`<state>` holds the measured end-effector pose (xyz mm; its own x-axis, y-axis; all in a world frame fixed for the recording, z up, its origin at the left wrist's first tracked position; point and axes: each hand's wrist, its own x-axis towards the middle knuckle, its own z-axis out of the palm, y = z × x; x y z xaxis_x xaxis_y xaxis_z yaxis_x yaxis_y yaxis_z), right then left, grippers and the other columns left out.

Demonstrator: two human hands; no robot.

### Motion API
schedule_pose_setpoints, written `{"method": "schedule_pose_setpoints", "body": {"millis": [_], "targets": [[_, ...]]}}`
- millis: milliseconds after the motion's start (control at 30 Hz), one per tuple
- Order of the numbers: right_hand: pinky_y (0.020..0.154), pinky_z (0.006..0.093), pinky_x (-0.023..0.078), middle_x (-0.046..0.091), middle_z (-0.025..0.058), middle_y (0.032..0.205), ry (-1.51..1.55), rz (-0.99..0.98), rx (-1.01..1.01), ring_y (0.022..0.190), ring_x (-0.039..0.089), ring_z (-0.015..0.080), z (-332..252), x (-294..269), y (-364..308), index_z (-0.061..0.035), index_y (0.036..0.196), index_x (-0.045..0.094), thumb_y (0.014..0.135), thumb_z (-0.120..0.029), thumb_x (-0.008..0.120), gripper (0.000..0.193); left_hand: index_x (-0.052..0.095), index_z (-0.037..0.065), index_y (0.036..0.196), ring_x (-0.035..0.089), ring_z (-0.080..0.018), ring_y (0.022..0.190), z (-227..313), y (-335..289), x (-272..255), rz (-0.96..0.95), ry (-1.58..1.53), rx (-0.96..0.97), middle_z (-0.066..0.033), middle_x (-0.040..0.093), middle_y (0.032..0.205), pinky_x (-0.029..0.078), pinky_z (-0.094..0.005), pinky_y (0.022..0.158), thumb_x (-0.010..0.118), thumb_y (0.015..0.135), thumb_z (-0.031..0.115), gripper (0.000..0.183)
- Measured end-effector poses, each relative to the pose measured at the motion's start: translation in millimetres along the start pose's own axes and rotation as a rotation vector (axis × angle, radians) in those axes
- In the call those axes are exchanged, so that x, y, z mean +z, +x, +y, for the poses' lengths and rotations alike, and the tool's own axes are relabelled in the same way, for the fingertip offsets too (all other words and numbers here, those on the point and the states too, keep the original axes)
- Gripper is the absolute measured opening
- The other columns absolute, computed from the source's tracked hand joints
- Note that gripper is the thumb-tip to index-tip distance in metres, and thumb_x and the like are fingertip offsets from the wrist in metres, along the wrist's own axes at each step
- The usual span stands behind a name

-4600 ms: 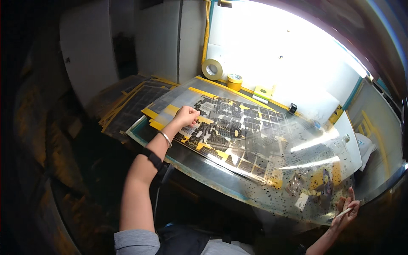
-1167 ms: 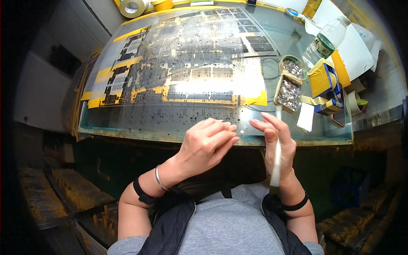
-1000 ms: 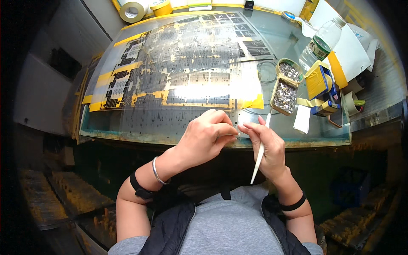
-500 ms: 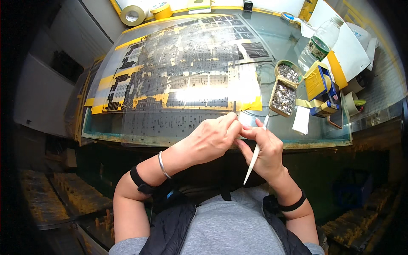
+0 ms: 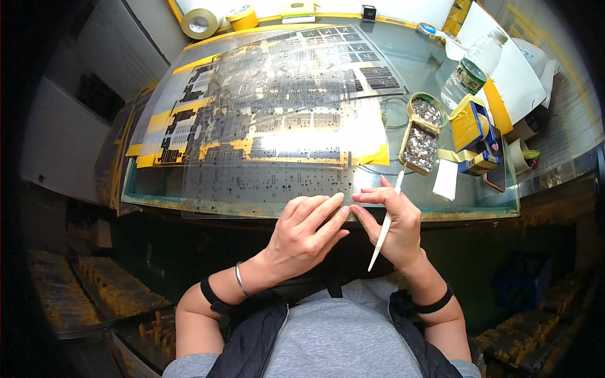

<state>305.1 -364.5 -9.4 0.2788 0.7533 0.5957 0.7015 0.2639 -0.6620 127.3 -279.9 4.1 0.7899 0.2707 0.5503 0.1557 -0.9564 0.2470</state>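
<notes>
My left hand point(image 5: 309, 233) is just past the glass table's front edge, its fingers stretched out and holding nothing I can see. The fingertips come close to those of my right hand point(image 5: 401, 230). A slim white pen-shaped tool point(image 5: 380, 242) rests in my right hand, slanting between thumb and fingers with its tapered end toward me. Whether the right thumb and forefinger hold anything small, I cannot tell. Beyond the hands lie overlapping clear films point(image 5: 271, 183) with black circuit-like patterns and yellow tape strips, partly washed out by glare.
To the right are two small containers of tiny bits, one round point(image 5: 411, 107) and one squarish point(image 5: 403, 151). Beside them stand a blue-and-yellow tape dispenser point(image 5: 469, 129), a folded white paper point(image 5: 445, 179) and a clear bottle point(image 5: 476, 70). Tape rolls point(image 5: 189, 24) sit at the back left.
My left hand has drawn back toward me and straightened its fingers, parting from the right hand. The right hand has shifted only slightly, still with the white tool.
</notes>
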Motion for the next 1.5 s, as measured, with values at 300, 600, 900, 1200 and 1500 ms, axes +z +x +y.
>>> {"method": "schedule_pose_setpoints", "body": {"millis": [300,600,900,1200,1500], "targets": [[0.091,0.0513,0.052,0.066,0.0118,0.080,-0.118,0.035,-0.128,0.078,0.065,0.0321,-0.5,9.5,-1.3,-0.0044,0.082,0.058,0.075,0.003,0.072,0.018,0.066,0.000,0.098,0.063,-0.0321,0.110,-6.5,4.7,19.9,0.115,-0.115,0.017,-0.0165,0.067,0.114,0.050,-0.0473,0.097,0.076,0.075,0.009,0.027],[0.092,0.0525,0.053,0.064,0.0117,0.082,-0.129,0.082,-0.112,0.079,0.062,0.0303,-1.5,13.5,-4.3,-0.0036,0.078,0.050,0.079,0.005,0.070,0.022,0.066,0.001,0.094,0.065,-0.0313,0.106,-6.7,5.7,21.5,0.147,-0.139,0.003,-0.0151,0.068,0.110,0.052,-0.0474,0.094,0.075,0.074,0.008,0.023],[0.089,0.0455,0.054,0.062,0.0122,0.083,-0.083,0.181,0.005,0.079,0.062,0.0311,2.0,11.7,-5.1,-0.0031,0.081,0.049,0.078,0.007,0.070,0.023,0.067,0.001,0.091,0.065,-0.0296,0.107,-6.1,6.4,19.8,0.141,-0.138,-0.005,-0.0136,0.068,0.110,0.052,-0.0445,0.095,0.075,0.075,0.008,0.019],[0.078,0.0313,0.057,0.065,0.0151,0.095,0.257,0.255,0.204,0.098,0.068,0.0239,8.0,6.3,-7.3,-0.0002,0.090,0.049,0.086,0.006,0.067,0.020,0.067,0.004,0.088,0.067,-0.0259,0.099,-4.7,19.2,13.9,0.089,-0.217,-0.147,-0.0089,0.071,0.098,0.051,-0.0390,0.081,0.075,0.079,0.007,0.012],[0.078,0.0290,0.051,0.065,0.0143,0.099,0.183,0.233,0.160,0.084,0.063,0.0169,16.5,7.3,-14.2,-0.0010,0.095,0.054,0.089,0.005,0.064,0.013,0.069,0.007,0.080,0.061,-0.0260,0.082,-5.3,28.6,12.6,0.086,-0.221,-0.207,-0.0069,0.064,0.086,0.050,-0.0373,0.073,0.075,0.079,0.016,0.011]]}}
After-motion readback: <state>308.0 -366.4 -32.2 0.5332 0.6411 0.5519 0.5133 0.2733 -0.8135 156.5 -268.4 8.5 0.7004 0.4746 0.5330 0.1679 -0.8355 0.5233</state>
